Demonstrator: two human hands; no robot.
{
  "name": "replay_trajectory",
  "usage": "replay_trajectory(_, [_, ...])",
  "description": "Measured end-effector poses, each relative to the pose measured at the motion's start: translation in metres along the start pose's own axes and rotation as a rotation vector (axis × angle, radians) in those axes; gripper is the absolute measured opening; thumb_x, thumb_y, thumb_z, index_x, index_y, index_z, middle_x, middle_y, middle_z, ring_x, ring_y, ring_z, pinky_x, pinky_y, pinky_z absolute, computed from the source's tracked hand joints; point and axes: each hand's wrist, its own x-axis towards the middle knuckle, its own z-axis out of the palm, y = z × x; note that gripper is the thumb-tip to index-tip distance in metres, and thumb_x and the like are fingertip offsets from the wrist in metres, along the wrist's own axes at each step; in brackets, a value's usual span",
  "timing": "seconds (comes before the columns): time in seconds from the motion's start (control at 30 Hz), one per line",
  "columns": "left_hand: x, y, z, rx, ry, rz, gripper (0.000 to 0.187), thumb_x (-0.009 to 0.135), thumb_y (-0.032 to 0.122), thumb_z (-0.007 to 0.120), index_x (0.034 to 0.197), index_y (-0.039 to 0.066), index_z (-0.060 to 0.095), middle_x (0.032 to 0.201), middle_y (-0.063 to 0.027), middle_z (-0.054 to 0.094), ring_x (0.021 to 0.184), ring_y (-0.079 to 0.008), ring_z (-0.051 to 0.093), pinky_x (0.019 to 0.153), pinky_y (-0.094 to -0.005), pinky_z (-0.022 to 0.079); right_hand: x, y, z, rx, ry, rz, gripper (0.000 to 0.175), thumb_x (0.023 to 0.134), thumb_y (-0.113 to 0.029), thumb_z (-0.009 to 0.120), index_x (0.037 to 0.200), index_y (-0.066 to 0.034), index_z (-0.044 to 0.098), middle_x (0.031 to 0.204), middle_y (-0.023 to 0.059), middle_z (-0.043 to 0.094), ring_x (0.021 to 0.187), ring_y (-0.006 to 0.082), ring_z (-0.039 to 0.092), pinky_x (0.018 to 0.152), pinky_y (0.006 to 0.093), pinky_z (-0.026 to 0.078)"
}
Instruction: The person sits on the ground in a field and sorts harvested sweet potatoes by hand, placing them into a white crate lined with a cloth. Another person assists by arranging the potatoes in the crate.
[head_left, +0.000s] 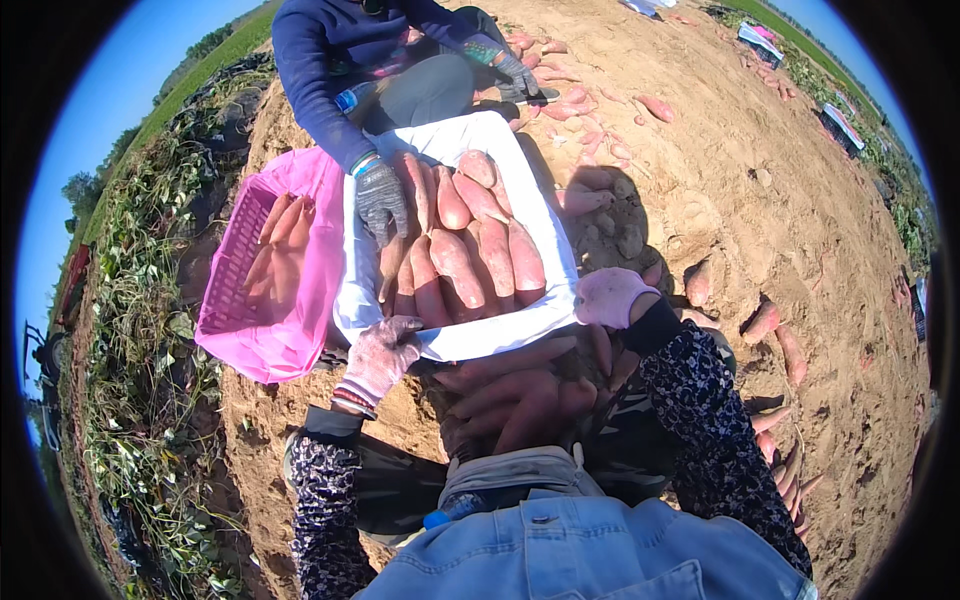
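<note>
A crate lined with white sheeting (480, 341) stands before me, filled with rows of reddish sweet potatoes (456, 266). My left hand (381, 352), in a pale pink glove, grips the near left corner of the crate's lined rim. At the near right corner, my right hand (611, 298), gloved alike, is closed on the rim; its fingertips are partly hidden. Between my legs, in shade, more sweet potatoes (517, 397) lie in a heap on the soil.
A co-worker's gloved hand (381, 199) rests inside the crate's left side. A pink-lined crate (322, 225) with several sweet potatoes stands at the left, beside cut vines (150, 315). Loose sweet potatoes (763, 322) lie on the right. Lined crates (841, 127) stand farther off; a tractor (52, 356) is at far left.
</note>
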Motion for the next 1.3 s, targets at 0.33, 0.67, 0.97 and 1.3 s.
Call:
replay_trajectory(0.33, [0.006,-0.006,0.009,0.219,0.076,0.058,0.031,0.08,0.02,0.069,0.107,0.005,0.067,0.102,-0.0156,0.068,0.096,-0.0337,0.065,0.085,-0.0398,0.051,0.001,0.009,0.009,0.039,0.068,-0.1,0.029,0.081,-0.03,0.055,0.087,-0.0048,0.069,0.088,0.018,0.068,0.088,0.0346,0.067,0.08,0.0439,0.051])
replay_trajectory(0.67, [0.017,-0.051,0.019,0.088,0.122,0.15,0.026,0.082,0.008,0.068,0.108,0.004,0.066,0.093,-0.0144,0.069,0.086,-0.0285,0.067,0.08,-0.036,0.052,0.004,-0.01,0.023,-0.139,0.157,-0.072,0.02,0.078,-0.022,0.064,0.086,-0.0072,0.075,0.081,0.0106,0.072,0.078,0.0285,0.071,0.059,0.0471,0.054])
replay_trajectory(0.97, [0.03,-0.052,0.032,-0.031,-0.137,0.16,0.036,0.091,0.019,0.065,0.12,-0.001,0.06,0.115,-0.0142,0.063,0.103,-0.0253,0.061,0.093,-0.0357,0.046,-0.004,-0.043,0.077,0.41,0.553,-0.036,0.018,0.082,-0.02,0.063,0.093,-0.0073,0.071,0.08,0.0094,0.07,0.07,0.0257,0.069,0.057,0.0397,0.053])
replay_trajectory(1.3, [0.034,-0.072,0.05,0.491,0.046,0.19,0.049,0.082,0.022,0.071,0.124,0.002,0.057,0.11,-0.0187,0.066,0.102,-0.0345,0.062,0.09,-0.0407,0.047,-0.226,-0.003,0.12,2.008,0.477,-0.319,0.029,0.09,-0.015,0.062,0.117,-0.0041,0.061,0.089,0.0102,0.069,0.075,0.0188,0.067,0.064,0.0271,0.053])
